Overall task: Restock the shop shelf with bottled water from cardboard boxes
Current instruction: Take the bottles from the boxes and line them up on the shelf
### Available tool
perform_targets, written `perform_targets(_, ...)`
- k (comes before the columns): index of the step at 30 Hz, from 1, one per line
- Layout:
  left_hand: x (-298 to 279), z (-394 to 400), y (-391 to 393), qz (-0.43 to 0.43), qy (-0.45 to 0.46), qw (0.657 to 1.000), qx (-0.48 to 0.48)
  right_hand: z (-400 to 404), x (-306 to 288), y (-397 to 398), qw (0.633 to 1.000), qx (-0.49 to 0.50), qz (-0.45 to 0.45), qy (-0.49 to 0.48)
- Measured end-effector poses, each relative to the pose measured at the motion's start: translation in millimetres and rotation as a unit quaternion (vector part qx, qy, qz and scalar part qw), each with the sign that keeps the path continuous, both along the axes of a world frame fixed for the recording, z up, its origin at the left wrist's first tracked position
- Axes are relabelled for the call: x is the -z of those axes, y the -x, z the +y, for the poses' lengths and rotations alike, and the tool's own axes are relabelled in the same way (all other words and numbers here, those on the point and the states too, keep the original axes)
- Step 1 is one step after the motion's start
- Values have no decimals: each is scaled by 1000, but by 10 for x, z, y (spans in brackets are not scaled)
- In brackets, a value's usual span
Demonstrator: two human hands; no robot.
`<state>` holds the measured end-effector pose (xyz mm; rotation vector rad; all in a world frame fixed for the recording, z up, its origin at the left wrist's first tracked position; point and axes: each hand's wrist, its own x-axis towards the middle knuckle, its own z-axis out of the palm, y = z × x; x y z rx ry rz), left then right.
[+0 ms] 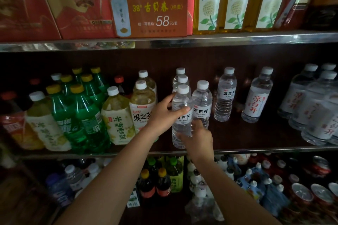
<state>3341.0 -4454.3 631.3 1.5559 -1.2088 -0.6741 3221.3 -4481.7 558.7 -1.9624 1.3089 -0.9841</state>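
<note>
Hands on 1 small water bottle (181, 115) at the front edge of the middle shelf (256, 149). Left hand (162, 113) wraps the label band — thumb in front, fingers curled behind. Right hand (198, 138) curls round the lower body of the same bottle. Bottle upright, white cap, base on the shelf.

Small water bottles of this label: 5 visible — the held one, 2 in file behind it, 1 touching its right side (202, 104), 1 further right standing apart (225, 95). Taller water bottle, red lettering: 1 alone (257, 95); large ones at far right (314, 107), at least 4, count unclear.

Left of the hands: 3 pale tea bottles with white caps nearest (141, 107), green bottles with yellow caps (86, 113), about 6. Orange price sign (155, 14) above — reads 58.
</note>
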Motion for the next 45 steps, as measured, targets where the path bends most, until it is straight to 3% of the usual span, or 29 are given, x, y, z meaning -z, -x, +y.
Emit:
perform_targets(15,7,276,146,25,-70,994,-77,183,-167,318,995,-11,-52,-81)
perform_targets(19,63,777,-1,9,-72,986,-148,380,-192,284,995,-50,-22,-89)
perform_targets(24,166,1886,-196,14,-111,960,-257,962,-218,-76,978,-182,39,-90)
perform_targets(28,274,2994,-168,-41,-146,930,-335,1733,-222,-346,935,-327,91,-99)
perform_targets(33,464,4454,-25,-25,-179,885,-429,2920,-63,-653,881,-447,138,-76)
perform_targets(41,1250,6716,310,112,-236,797,-545,4984,547,-933,748,-617,206,-133)
perform_targets(45,1937,7725,503,182,-247,741,-597,6043,1090,-998,685,-661,254,-170)
